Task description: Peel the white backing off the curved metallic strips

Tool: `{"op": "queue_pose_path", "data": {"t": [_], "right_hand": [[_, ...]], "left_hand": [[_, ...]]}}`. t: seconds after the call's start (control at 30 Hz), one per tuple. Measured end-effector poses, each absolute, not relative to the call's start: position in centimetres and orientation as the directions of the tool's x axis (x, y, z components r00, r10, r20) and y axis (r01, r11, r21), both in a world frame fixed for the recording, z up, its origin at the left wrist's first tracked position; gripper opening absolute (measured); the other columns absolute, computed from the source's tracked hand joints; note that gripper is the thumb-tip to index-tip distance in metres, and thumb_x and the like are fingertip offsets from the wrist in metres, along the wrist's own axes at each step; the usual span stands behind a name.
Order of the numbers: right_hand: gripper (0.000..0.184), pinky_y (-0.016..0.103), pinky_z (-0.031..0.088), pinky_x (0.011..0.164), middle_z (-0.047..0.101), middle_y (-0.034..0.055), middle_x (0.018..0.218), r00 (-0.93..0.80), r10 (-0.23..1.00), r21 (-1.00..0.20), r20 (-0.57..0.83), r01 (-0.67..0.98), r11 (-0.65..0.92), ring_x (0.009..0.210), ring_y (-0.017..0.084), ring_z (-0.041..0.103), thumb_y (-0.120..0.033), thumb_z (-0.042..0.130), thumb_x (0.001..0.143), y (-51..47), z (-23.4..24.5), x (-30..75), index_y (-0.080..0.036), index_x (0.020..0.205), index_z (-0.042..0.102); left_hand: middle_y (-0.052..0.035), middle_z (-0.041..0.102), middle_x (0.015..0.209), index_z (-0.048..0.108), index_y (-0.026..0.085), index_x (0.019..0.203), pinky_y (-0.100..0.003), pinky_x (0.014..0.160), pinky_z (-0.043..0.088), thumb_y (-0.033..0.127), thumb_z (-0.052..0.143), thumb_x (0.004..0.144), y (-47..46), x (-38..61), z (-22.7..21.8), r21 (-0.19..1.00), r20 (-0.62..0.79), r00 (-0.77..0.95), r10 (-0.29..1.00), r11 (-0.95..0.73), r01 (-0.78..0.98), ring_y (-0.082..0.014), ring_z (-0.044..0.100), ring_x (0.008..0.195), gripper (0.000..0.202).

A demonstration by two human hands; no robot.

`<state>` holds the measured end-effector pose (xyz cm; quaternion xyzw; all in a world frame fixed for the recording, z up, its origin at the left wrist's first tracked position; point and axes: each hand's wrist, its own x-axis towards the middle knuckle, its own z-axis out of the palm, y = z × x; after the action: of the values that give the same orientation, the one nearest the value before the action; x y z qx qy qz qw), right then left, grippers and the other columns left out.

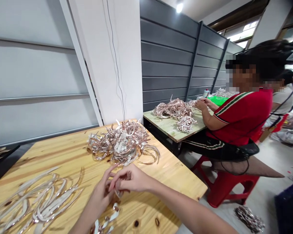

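My left hand [103,189] and my right hand [133,179] meet over the wooden table, fingers closed together. Between them shows a small bit of a shiny white and rose-gold strip [118,193], mostly hidden by the fingers. Just below hang or lie more curled strip pieces [114,215], white on one side and coppery on the other. Beyond my hands sits a large tangled pile of similar strips [127,139]. To the left, long loose strips [51,201] are spread on the tabletop.
The wooden table [180,175] ends at a wall behind and an edge on the right. A co-worker in a red shirt [249,117] sits at a green-topped table [163,125] with strip piles. A red stool [231,188] and a strip bundle [249,219] stand on the floor.
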<state>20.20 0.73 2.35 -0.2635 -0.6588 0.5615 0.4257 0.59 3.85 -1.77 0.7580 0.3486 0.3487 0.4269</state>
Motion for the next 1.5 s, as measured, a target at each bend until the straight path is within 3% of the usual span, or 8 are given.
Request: {"op": "queue_pose_path", "data": {"t": [0.17,0.27,0.47,0.67,0.93,1.13,1.37,1.5], "right_hand": [[0.027,0.022,0.047,0.066,0.070,0.0070,0.100,-0.560,0.724,-0.897,0.403,-0.085,0.434,0.075,0.013,0.061,-0.032,0.066,0.092,-0.5,2.4,18.9,-0.016,0.110,0.077],[0.035,0.022,0.039,0.059,0.069,0.0031,0.090,-0.343,0.833,-0.855,0.435,0.132,0.501,0.062,0.011,0.051,-0.025,0.054,0.098,-0.7,2.2,18.7,-0.019,0.128,0.070],[0.025,0.026,0.023,0.053,0.051,-0.0033,0.053,-0.124,0.939,-0.747,0.322,0.576,0.332,0.050,0.013,0.042,-0.031,0.057,0.096,0.0,1.4,19.7,-0.017,0.083,0.073],[0.016,0.024,0.033,0.053,0.064,-0.0012,0.065,-0.305,0.928,-0.850,0.211,0.411,0.329,0.057,0.014,0.053,-0.024,0.058,0.090,0.1,0.6,19.9,-0.018,0.093,0.073],[0.030,0.025,0.044,0.050,0.071,0.0019,0.073,-0.306,0.950,-0.953,0.056,0.267,0.142,0.051,0.014,0.059,-0.021,0.042,0.093,0.1,-0.2,19.3,-0.015,0.097,0.071],[0.055,0.028,0.050,0.054,0.075,0.0076,0.105,-0.119,0.909,-0.770,0.400,0.494,0.403,0.059,0.015,0.064,-0.034,0.064,0.091,-0.5,1.4,20.1,-0.021,0.143,0.053],[0.024,0.028,0.053,0.063,0.076,0.0090,0.101,-0.172,0.752,-0.573,0.637,0.547,0.610,0.081,0.019,0.069,-0.023,0.049,0.102,-0.6,1.6,20.3,-0.020,0.110,0.071],[0.034,0.027,0.052,0.057,0.075,0.0083,0.106,-0.167,0.738,-0.561,0.654,0.548,0.621,0.072,0.017,0.068,-0.021,0.057,0.097,-0.7,1.2,20.4,-0.020,0.130,0.062]], "left_hand": [[-0.0061,0.073,0.092,0.067,0.019,0.100,-0.034,0.075,0.057,0.038,0.060,0.085,3.4,0.2,-1.7,0.833,0.236,0.503,0.832,-0.440,0.337,-0.0256,0.068,0.082,0.025],[-0.0055,0.072,0.088,0.065,0.018,0.101,-0.034,0.076,0.056,0.037,0.052,0.090,2.8,0.4,-1.3,0.820,0.351,0.283,0.893,-0.439,0.368,-0.0241,0.069,0.082,0.026],[-0.0067,0.072,0.100,0.063,0.018,0.107,-0.030,0.084,0.054,0.018,0.041,0.096,2.3,0.2,-1.1,0.716,0.526,0.143,0.839,-0.527,0.458,-0.0190,0.069,0.091,0.024],[-0.0062,0.071,0.104,0.063,0.020,0.112,-0.029,0.086,0.052,0.004,0.043,0.088,2.5,-0.4,-1.2,0.666,0.564,0.147,0.813,-0.552,0.501,-0.0183,0.067,0.096,0.034],[-0.0006,0.061,0.086,0.054,0.022,0.122,-0.024,0.063,0.048,0.029,0.048,0.101,2.1,0.4,-1.2,0.869,0.424,0.024,0.905,-0.414,0.272,-0.0132,0.059,0.067,0.023],[-0.0034,0.067,0.098,0.055,0.023,0.124,-0.025,0.067,0.047,0.017,0.043,0.098,2.4,0.0,-1.3,0.796,0.416,0.154,0.896,-0.441,0.415,-0.0134,0.060,0.070,0.029],[0.0028,0.058,0.072,0.060,0.020,0.111,-0.023,0.059,0.038,0.026,0.046,0.098,2.1,0.4,-0.7,0.840,0.299,0.241,0.923,-0.375,0.393,-0.0131,0.053,0.060,0.020],[0.0050,0.051,0.068,0.061,0.019,0.113,-0.023,0.058,0.035,0.020,0.047,0.092,1.8,0.7,-0.6,0.866,0.270,0.209,0.940,-0.332,0.374,-0.0124,0.046,0.058,0.025]]}}
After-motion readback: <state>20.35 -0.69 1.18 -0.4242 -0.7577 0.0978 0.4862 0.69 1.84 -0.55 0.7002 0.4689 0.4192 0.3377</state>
